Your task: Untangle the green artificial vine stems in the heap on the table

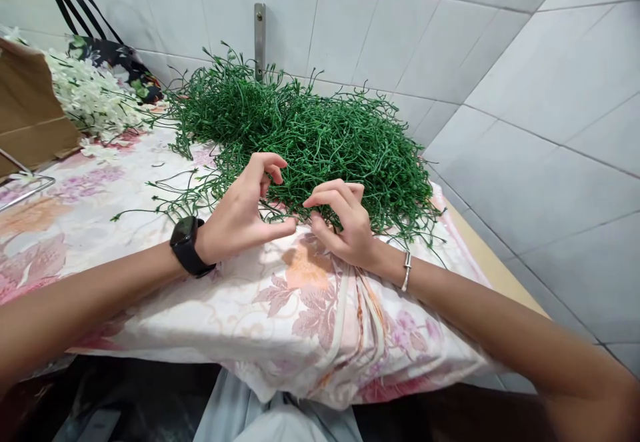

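A large heap of green artificial flower stems [320, 129], thin and wiry with small budded tips, lies on the table just beyond both hands. My left hand [245, 209], with a black watch on its wrist, hovers by the heap's near edge; its thumb and fingers are spread well apart around nothing. Beside it, my right hand [345, 222] has loosely curled fingers, and a gap shows between thumb and forefinger. No object is visible in its grasp. Some loose stems [185, 195] stick out to the left of the heap.
White artificial blossoms [95, 95] are piled at the left, next to a brown cardboard piece [33, 109] and a dark floral bag [115, 62]. A floral cloth [215, 315] covers the table. Tiled walls [360, 22] close off the back and right. A metal bracket [259, 39] is fixed behind the heap.
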A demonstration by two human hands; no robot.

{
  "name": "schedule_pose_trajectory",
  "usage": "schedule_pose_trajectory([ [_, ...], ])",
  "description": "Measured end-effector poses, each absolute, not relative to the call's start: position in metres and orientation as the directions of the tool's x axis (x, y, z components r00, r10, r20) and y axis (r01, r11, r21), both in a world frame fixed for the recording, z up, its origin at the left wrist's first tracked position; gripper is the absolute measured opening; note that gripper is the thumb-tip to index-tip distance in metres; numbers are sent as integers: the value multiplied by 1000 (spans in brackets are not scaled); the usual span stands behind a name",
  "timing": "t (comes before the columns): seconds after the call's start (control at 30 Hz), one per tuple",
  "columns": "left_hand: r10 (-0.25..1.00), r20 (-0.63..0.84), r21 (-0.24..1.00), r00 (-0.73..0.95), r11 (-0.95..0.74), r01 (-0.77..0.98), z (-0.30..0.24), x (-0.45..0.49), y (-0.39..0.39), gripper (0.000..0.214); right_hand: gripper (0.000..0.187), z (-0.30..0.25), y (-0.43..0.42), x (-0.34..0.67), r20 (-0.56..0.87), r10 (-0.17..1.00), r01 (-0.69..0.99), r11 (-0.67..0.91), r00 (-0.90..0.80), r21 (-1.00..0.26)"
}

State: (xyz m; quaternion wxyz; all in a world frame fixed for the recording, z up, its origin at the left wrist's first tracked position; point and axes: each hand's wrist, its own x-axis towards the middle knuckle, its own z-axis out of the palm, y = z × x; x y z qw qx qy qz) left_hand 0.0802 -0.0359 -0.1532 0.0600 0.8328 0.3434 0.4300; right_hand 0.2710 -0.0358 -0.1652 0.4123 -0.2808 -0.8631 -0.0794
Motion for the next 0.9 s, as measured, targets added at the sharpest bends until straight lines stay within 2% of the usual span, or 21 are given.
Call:
schedule_pose_trajectory([
  [0.2,540,715,322,443,-818,477,-159,85,-40,53,16,-165,-37,271,665,349,442,896,-661,-31],
  [0.4,533,677,269,508,-821,503,-156,84,-38,44,5,-168,-35,267,629,426,486,869,-650,-86],
  [0.47,552,663,282,505,-810,515,-153,82,-38,46,2,-167,-35,267,657,433,501,860,-618,-95],
  [0.57,566,676,295,472,-794,531,-149,78,-36,47,3,-165,-36,269,749,471,550,817,-466,-172],
  [0.7,587,655,288,476,-776,561,-146,72,-29,27,5,-163,-35,272,815,504,552,781,-285,-290],
  [0.8,579,641,281,504,-788,549,-147,71,-25,18,5,-164,-34,273,813,505,514,799,-291,-312],
  [0.9,571,647,265,505,-789,554,-150,73,-25,18,7,-165,-34,273,787,510,498,811,-348,-305],
])
